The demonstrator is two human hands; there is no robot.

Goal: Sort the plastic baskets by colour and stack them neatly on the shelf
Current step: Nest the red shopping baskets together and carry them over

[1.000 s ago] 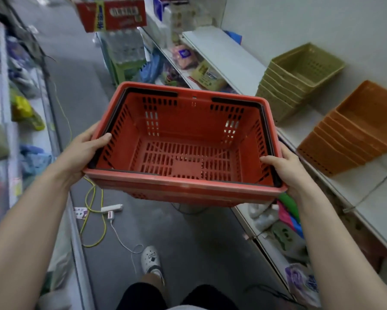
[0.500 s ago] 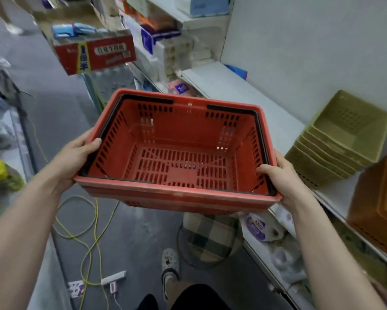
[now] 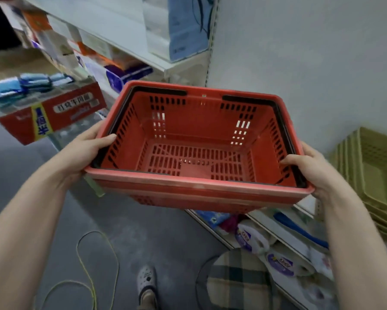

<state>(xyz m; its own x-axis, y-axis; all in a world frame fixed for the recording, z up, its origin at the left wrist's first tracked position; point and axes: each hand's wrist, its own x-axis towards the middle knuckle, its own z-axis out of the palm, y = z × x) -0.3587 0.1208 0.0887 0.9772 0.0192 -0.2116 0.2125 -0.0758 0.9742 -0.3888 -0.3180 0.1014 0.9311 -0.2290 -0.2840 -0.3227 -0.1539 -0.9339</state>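
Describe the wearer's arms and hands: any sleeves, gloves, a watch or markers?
Both are bare. The left hand and right hand have no gloves and no rings that show. The left forearm and right forearm have no sleeves in frame. There is no watch, band, cable or tracking marker at either wrist.

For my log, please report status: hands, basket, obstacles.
Left hand and right hand grip red basket by its side rims. Basket empty, in air, not shelved. Green basket stack at right, not touching.
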